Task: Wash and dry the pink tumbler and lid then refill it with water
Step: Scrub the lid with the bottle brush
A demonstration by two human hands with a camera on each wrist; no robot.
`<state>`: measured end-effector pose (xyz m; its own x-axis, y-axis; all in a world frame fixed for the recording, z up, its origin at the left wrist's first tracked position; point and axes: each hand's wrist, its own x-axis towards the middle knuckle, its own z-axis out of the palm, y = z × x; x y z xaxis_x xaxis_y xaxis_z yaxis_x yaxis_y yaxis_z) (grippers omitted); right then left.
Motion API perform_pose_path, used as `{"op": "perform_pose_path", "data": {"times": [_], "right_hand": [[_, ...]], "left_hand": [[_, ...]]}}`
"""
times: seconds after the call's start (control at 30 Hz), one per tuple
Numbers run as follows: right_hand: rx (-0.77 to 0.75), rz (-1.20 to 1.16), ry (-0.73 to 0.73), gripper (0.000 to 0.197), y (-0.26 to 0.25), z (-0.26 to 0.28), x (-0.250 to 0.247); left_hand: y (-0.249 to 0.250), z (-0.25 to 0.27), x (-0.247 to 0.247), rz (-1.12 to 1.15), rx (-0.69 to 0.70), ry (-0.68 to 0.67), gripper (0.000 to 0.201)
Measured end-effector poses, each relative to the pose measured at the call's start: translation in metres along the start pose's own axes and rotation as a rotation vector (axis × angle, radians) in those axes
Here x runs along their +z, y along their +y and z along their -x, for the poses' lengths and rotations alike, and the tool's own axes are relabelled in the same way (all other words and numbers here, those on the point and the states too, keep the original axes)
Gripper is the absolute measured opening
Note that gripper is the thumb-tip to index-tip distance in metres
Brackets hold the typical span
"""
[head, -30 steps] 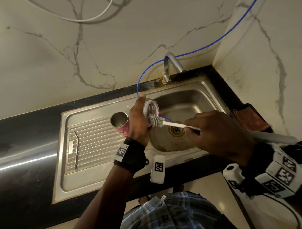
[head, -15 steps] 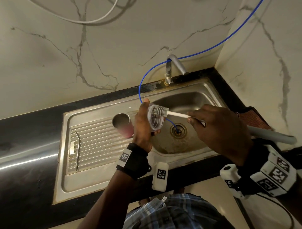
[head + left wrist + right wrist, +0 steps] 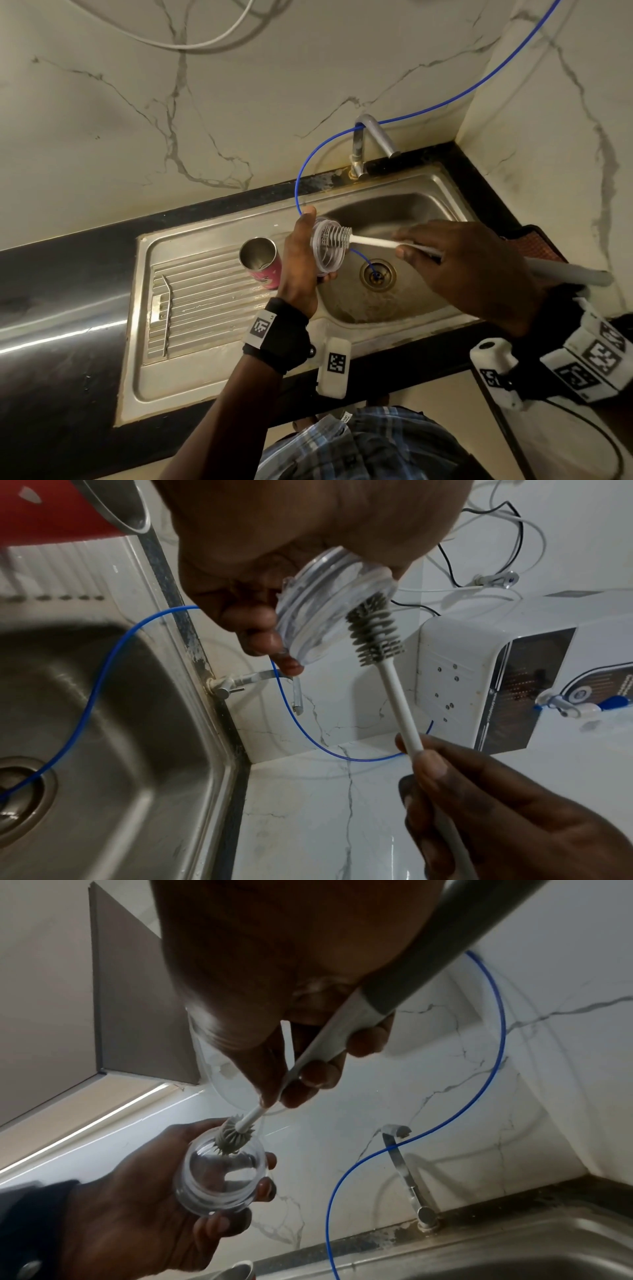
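Since a second ago you've lifted the clear lid (image 3: 328,246) higher, and the brush head now sits inside it. The pink tumbler (image 3: 262,262) stands upright on the drainboard just left of your left hand (image 3: 298,263), whose fingers curl round the lid over the sink basin (image 3: 404,212). Your right hand (image 3: 459,270) pinches the bottle brush (image 3: 373,241) handle, held level, above the drain.

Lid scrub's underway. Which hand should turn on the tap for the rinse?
Probably right. The left hand grips the clear lid, which needs to stay held for rinsing. The right hand holds only the brush and is on the tap's side.
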<state>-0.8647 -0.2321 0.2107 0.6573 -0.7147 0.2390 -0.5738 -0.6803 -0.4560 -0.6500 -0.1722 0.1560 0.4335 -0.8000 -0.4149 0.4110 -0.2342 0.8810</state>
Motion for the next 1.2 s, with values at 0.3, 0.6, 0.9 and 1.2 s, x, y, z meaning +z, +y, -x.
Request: {"op": "perform_pose_path", "data": {"times": [0.3,0.6,0.9,1.2], "right_hand": [[-0.081,0.053,-0.173,0.032,-0.005,0.010,0.006],[-0.169,0.041,-0.049,0.027,0.006,0.009,0.001],[-0.041,0.002,-0.080,0.028,-0.006,0.002,0.010],[-0.020,0.119,-0.076,0.028,0.001,0.004,0.003]], "left_hand": [[0.002,-0.005,-0.004,0.012,0.026,0.025,0.065],[0.002,-0.007,-0.009,0.029,-0.015,0.027,0.065],[0.000,0.000,-0.005,0.034,-0.020,0.019,0.063],[0.011,-0.005,-0.015,-0.007,0.001,0.055,0.060]]}}
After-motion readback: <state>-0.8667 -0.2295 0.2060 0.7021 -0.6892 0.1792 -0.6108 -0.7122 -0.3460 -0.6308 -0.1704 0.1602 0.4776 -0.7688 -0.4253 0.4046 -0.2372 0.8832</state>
